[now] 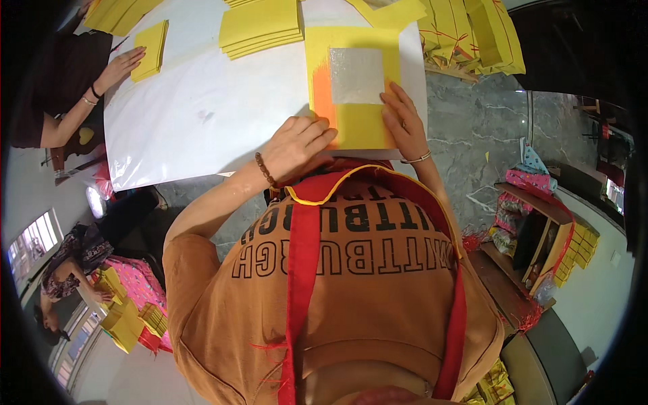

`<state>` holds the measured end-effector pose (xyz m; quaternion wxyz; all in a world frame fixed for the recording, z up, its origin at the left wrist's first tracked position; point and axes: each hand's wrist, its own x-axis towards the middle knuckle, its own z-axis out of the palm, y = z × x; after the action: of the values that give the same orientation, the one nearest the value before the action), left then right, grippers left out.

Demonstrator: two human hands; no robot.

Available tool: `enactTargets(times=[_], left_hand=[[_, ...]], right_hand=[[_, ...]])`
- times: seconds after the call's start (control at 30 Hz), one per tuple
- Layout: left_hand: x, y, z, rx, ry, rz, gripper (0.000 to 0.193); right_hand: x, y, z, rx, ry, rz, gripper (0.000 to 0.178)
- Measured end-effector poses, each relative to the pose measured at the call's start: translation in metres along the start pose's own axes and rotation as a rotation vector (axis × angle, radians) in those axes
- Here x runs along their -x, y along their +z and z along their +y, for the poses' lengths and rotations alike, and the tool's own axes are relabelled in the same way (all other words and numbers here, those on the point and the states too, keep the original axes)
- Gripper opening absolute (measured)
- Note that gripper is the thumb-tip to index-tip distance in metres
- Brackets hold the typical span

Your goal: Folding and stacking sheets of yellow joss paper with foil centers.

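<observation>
On the near edge of the white table lies a yellow paper sheet, with a silver foil square on it and an orange strip along its left side. My left hand is closed at the sheet's lower left corner, its fingers bent over the lower end of the orange strip; its thumb is mostly hidden. Along the right edge, my right hand rests with fingers stretched out, the fingertips beside the foil square. Whether more sheets lie beneath this one cannot be made out.
Stacked yellow paper lies at the far middle of the white table. At the far left, a co-worker's hand touches a yellow pad. Yellow bundles with red ties stand far right. Another person handles yellow paper at lower left.
</observation>
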<state>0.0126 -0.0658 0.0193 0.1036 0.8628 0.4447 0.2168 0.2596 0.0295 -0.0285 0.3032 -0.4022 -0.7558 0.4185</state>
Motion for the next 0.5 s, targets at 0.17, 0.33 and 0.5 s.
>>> enactTargets(times=[0.17, 0.33, 0.5], left_hand=[[0.001, 0.008, -0.002, -0.143, 0.127, 0.092, 0.028], [-0.005, -0.001, -0.019, 0.309, -0.116, 0.024, 0.018], [-0.011, -0.001, -0.032, 0.879, -0.551, -0.120, 0.015]], right_hand=[[-0.001, -0.002, 0.008, -0.123, 0.038, -0.013, 0.033], [0.000, -0.001, 0.002, -0.538, 0.246, 0.002, 0.048], [-0.002, 0.000, 0.013, -0.369, 0.101, 0.016, 0.056]])
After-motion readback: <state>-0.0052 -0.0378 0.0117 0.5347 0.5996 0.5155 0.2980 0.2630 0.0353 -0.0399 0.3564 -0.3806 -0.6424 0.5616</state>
